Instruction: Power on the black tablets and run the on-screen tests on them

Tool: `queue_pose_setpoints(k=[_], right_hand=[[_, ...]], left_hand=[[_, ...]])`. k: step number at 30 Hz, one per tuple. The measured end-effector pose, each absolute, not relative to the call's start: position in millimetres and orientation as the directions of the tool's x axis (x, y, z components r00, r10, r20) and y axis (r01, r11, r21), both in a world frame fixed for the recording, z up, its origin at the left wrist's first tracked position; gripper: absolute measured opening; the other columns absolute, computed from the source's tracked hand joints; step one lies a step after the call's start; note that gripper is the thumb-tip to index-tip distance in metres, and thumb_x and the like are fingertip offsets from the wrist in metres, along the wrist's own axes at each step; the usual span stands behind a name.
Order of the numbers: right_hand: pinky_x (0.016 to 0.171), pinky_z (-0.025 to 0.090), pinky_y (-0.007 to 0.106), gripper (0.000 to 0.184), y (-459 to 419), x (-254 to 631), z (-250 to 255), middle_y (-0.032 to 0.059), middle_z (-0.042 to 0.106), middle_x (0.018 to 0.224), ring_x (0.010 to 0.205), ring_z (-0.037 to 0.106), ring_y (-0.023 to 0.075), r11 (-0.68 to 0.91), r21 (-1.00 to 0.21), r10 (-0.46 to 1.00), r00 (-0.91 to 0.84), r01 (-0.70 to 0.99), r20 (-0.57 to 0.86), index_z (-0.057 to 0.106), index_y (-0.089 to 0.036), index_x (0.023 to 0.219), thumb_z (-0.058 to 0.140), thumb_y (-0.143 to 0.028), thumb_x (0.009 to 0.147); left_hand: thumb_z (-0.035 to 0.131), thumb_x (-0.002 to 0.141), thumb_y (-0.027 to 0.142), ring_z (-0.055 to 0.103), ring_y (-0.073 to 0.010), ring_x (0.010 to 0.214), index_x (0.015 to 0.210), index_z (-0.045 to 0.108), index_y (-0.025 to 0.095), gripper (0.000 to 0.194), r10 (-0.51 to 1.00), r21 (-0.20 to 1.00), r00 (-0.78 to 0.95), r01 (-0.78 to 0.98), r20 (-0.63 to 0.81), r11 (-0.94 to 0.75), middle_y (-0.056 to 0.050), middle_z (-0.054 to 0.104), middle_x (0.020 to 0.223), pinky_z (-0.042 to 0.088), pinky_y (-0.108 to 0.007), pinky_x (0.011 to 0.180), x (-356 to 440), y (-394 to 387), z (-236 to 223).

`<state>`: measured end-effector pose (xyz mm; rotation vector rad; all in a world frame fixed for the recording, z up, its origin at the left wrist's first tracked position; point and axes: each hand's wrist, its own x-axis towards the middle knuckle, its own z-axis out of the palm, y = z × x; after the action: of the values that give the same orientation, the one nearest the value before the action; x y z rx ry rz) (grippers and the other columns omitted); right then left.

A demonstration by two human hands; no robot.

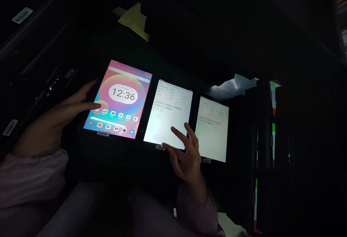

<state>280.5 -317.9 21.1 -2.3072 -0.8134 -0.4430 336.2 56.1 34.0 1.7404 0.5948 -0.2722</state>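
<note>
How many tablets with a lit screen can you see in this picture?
3. The left tablet shows a clock, by the left hand; the middle tablet, under the right hand, and the right tablet show white pages. Darkness may hide more.

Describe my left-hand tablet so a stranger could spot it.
Three tablets lie in a row. The leftmost tablet, at the left hand, shows a colourful home screen with a 12:36 clock; the middle tablet and right tablet show white pages.
</note>
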Motion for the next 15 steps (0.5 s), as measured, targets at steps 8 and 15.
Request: queue_pose_setpoints(k=[8, 15], right_hand=[[0.102, 0.06, 0.057, 0.031, -319, 277, 16, 0.0061, 0.071, 0.131, 0.145, 0.051, 0.0359, -0.608, -0.459, 0.356, 0.739, 0.648, 0.572, 0.08, -0.025, 0.105, 0.056, -0.007, 0.096], [0.093, 0.062, 0.054, 0.03, -318, 279, 14, 0.0057, 0.074, 0.121, 0.134, 0.06, 0.0351, -0.604, -0.445, 0.305, 0.707, 0.661, 0.638, 0.081, -0.023, 0.097, 0.057, -0.006, 0.096]], left_hand=[[0.087, 0.063, 0.063, 0.014, -0.0368, 0.162, 0.168, -0.007, 0.025, 0.147, -0.058, 0.77, 0.895, 0.346, -0.443, -0.536, -0.006, -0.002, 0.177, 0.019, -0.056, 0.127, 323, 62, 34], [0.07, 0.085, 0.06, 0.007, -0.0342, 0.163, 0.166, -0.016, 0.017, 0.126, 0.003, 0.705, 0.906, 0.331, -0.422, -0.627, -0.013, -0.008, 0.176, 0.018, -0.052, 0.13, 319, 42, 50]])
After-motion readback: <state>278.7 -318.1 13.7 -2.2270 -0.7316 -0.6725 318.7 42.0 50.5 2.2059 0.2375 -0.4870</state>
